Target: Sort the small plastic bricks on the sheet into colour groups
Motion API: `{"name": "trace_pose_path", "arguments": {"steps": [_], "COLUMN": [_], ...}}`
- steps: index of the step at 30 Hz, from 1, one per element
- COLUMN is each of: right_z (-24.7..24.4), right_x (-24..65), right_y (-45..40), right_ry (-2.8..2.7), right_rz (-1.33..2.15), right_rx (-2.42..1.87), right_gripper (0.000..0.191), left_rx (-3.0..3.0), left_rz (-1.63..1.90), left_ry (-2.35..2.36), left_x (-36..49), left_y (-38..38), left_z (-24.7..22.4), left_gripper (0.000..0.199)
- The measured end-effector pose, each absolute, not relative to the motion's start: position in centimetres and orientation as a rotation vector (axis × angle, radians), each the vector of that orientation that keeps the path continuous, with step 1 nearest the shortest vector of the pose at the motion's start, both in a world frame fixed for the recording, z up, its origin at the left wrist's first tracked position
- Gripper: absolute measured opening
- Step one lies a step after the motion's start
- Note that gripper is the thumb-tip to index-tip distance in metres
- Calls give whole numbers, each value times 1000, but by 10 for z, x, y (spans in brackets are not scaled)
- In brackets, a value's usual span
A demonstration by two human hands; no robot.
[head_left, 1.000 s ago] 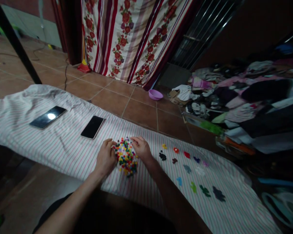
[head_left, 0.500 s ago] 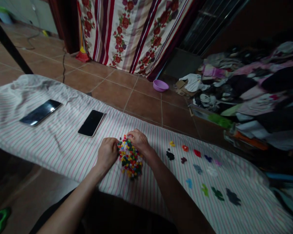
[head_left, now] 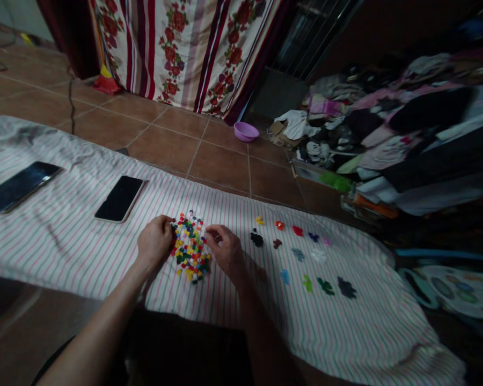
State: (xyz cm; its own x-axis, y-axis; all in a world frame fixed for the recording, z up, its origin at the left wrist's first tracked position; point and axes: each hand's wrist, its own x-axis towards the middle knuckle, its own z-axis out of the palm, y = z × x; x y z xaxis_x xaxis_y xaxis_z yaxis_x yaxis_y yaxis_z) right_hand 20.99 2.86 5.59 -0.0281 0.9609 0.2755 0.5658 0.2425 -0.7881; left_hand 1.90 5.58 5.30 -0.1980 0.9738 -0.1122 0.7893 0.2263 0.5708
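Observation:
A mixed heap of tiny coloured cubes (head_left: 190,247) lies on the striped cloth (head_left: 116,262) between my two hands. My left hand (head_left: 156,239) rests at the heap's left edge with its fingers curled in; what they hold, if anything, is too small to name. On the opposite edge, my right hand (head_left: 227,251) has thumb and forefinger pinched together beside a dark cube, and I cannot make out what is between them. To the right, small single-colour groups sit apart, among them black pieces (head_left: 256,239), red pieces (head_left: 298,230), light blue pieces (head_left: 285,276) and dark green pieces (head_left: 326,286).
Left of the heap lie a phone (head_left: 119,199) and a larger dark tablet-like device (head_left: 21,186). Beyond the cloth, a purple basin (head_left: 246,132) stands on the tiled floor, near a curtain (head_left: 177,53). Piled clothes (head_left: 358,115) fill the right side.
My view has turned right, shifting everything leftward. My right hand has moved from the heap's far top edge to its right side, and the cubes look more spread out.

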Motion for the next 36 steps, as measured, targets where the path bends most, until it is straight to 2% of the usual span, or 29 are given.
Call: {"name": "trace_pose_path", "arguments": {"steps": [3,9,17,25,28,32,36], "right_z": [62,56,61,48,51,55,53], "right_x": [237,291,335,358,365,393,422], "right_y": [27,22,18,14,9,-1,-13], "right_ry": [-1669,-1227,-1008,-920,-993,-1068,-1028], "right_rz": [530,508,518,582,488,182,154], "right_rx": [-1423,-1528,-1555,-1537,-1625,-1770,-1828], "right_gripper": [16,26,31,36,33,32,34], "left_rx": [1709,1702,1642,1726,1719,1696,1699], "left_rz": [586,533,447,446,436,455,449], "left_ry": [2054,2158,2184,2211,2197,2173,2164], "left_x": [21,23,31,27,24,22,22], "left_y": [55,52,51,52,52,50,50], "left_z": [50,54,74,65,63,65,67], "left_gripper": [34,32,31,34,34,32,33]}}
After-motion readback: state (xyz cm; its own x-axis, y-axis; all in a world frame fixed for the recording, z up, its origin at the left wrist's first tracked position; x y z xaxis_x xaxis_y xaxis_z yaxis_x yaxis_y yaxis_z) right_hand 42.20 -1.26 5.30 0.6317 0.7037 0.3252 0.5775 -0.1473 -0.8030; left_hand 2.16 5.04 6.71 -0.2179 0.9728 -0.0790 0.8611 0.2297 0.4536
